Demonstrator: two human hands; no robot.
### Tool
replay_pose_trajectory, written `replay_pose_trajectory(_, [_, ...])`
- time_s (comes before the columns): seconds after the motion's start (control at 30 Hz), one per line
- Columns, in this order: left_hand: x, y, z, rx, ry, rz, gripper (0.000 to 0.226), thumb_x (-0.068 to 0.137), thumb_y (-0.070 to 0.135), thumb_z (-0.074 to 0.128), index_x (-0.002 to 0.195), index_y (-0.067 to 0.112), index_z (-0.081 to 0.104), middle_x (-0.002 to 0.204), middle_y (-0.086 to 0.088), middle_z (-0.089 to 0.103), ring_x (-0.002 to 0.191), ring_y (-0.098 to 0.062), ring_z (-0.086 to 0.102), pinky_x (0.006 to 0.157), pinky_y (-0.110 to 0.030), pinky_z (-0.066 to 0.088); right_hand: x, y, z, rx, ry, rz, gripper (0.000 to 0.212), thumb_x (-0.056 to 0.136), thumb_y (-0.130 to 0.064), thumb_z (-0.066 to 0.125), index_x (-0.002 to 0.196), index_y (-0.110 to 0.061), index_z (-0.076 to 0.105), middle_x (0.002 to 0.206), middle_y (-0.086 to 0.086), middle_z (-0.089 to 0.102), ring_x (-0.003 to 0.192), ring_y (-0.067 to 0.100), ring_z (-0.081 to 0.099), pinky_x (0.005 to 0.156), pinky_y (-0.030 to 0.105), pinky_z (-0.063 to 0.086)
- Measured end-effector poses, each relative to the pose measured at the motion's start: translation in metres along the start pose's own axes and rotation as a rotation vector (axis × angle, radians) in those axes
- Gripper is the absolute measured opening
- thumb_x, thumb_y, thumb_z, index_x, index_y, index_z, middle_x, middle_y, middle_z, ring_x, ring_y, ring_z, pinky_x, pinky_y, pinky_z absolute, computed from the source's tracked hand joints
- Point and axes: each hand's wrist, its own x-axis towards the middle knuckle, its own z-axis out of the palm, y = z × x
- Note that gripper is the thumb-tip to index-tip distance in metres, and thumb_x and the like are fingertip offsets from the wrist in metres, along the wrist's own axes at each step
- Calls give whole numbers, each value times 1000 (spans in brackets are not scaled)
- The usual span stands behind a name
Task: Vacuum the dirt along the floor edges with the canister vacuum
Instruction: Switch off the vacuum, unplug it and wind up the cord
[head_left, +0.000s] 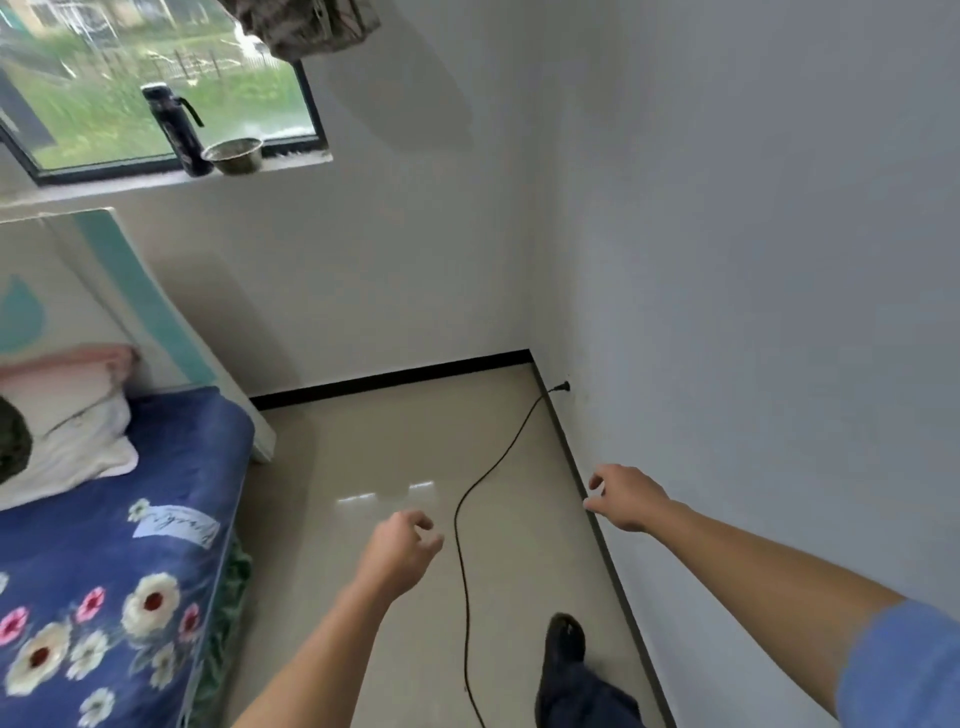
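The canister vacuum itself is out of view. Its black power cord (470, 499) snakes over the beige tiled floor (374, 457) to a plug (560, 387) in the right wall, low near the corner. My left hand (402, 545) hovers over the floor just left of the cord, fingers loosely curled and holding nothing. Out in front of the right wall, my right hand (626, 496) is above the dark baseboard (592, 519), fingers loosely bent, also holding nothing. Neither hand touches the cord.
A bed with a blue flowered cover (119, 545) and pillows (67, 426) fills the left side. A dark bottle (179, 130) and a metal bowl (234, 155) stand on the windowsill. My dark shoe (563, 644) is on the floor near the right wall.
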Motion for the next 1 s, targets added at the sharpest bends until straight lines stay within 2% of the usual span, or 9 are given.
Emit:
replay_pose_trajectory(0.17, [100, 4, -37, 9, 40, -51, 30, 88, 38, 62, 110, 17, 63, 97, -3, 67, 88, -22, 63, 71, -27, 48, 129, -34, -26, 22, -41, -32, 38, 93, -35, 59, 128, -18, 56, 123, 4, 61, 100, 20, 58, 87, 33, 51])
replay_pose_trajectory(0.3, [186, 17, -69, 91, -8, -102, 33, 87, 41, 62, 112, 19, 63, 99, -2, 67, 88, -20, 63, 76, -28, 51, 227, -58, -47, 46, -94, -10, 39, 92, -35, 60, 127, -19, 57, 120, 3, 62, 101, 20, 59, 87, 33, 51])
replay_pose_trajectory(0.4, [235, 30, -97, 83, 10, -105, 32, 88, 40, 61, 111, 18, 63, 97, -2, 68, 89, -22, 63, 75, -29, 49, 282, -80, -64, 50, -118, 8, 35, 92, -34, 61, 123, -18, 58, 119, 3, 63, 103, 20, 59, 89, 33, 50])
replay_pose_trajectory(0.53, [288, 43, -135, 67, -11, -83, 31, 87, 39, 60, 110, 18, 63, 84, 2, 66, 78, -20, 62, 70, -28, 48, 340, -109, -88, 78, -124, 32, 28, 91, -34, 64, 114, -17, 60, 114, 3, 64, 100, 20, 59, 83, 30, 48])
replay_pose_trajectory(0.67, [367, 48, -173, 118, -17, -63, 28, 88, 37, 61, 108, 18, 63, 85, 3, 68, 79, -18, 63, 72, -28, 50, 402, -135, -101, 158, -115, 75, 27, 90, -34, 66, 109, -17, 61, 111, 3, 64, 99, 21, 60, 84, 30, 48])
replay_pose_trajectory(0.8, [470, 58, -195, 192, -101, 44, 26, 88, 35, 61, 108, 17, 63, 78, 7, 65, 74, -15, 61, 69, -27, 49, 463, -148, -101, 277, -74, 199, 30, 90, -34, 66, 114, -15, 62, 115, 4, 64, 101, 21, 59, 80, 28, 45])
replay_pose_trajectory(0.9, [551, 69, -207, 279, -204, 142, 26, 88, 33, 60, 109, 18, 63, 83, 5, 67, 77, -18, 61, 68, -26, 49, 496, -154, -88, 414, -48, 350, 28, 92, -31, 66, 114, -13, 61, 117, 8, 64, 102, 24, 60, 77, 26, 41])
replay_pose_trajectory(1.0, [624, 89, -214, 397, -302, 227, 27, 88, 34, 59, 111, 20, 63, 86, 4, 65, 84, -20, 63, 72, -27, 50, 517, -161, -71, 586, -5, 515, 31, 93, -30, 66, 116, -11, 62, 112, 11, 66, 101, 27, 63, 80, 31, 49])
